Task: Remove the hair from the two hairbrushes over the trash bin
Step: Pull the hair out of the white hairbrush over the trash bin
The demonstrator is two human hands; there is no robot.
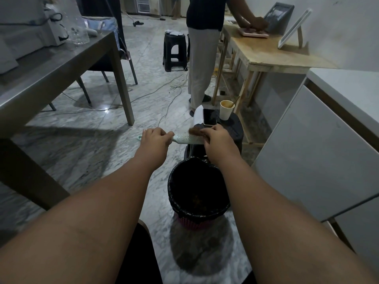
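Now the left hand (155, 138) grips a brush (187, 138) by its handle beyond the bin (198, 210); right fingers (207, 133) pinch a hair clump (193, 132). Better to pull gently, directly over the bin.

One hairbrush (187, 138), one bin (198, 203), two stools (174, 52)
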